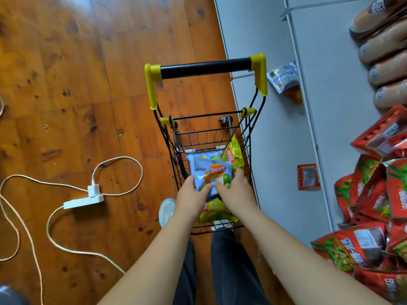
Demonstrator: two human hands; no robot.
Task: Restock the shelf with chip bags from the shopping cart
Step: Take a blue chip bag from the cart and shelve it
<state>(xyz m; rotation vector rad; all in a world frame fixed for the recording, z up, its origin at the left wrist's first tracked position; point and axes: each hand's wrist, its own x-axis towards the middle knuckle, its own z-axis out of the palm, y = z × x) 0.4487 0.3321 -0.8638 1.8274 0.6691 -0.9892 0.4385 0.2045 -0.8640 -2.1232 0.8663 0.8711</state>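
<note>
A small black wire shopping cart (176, 137) with a black handle and yellow corners stands on the wood floor in front of me. Inside it lie several chip bags. My left hand (191, 194) and my right hand (236, 192) both grip a light-blue Lay's chip bag (211, 172) from its near end, inside the cart. A yellow-green chip bag (234, 155) leans against the cart's right wall, and another yellow-green bag (217, 213) lies under my hands. The grey shelf (330, 106) stands to the right of the cart.
Red snack bags (374, 194) and wrapped bread loaves (387, 53) fill the shelf at right. A silver and red packet (284, 80) lies on a lower shelf. A white power strip (84, 201) with looping cables lies on the floor at left. A white shoe (166, 211) shows beside the cart.
</note>
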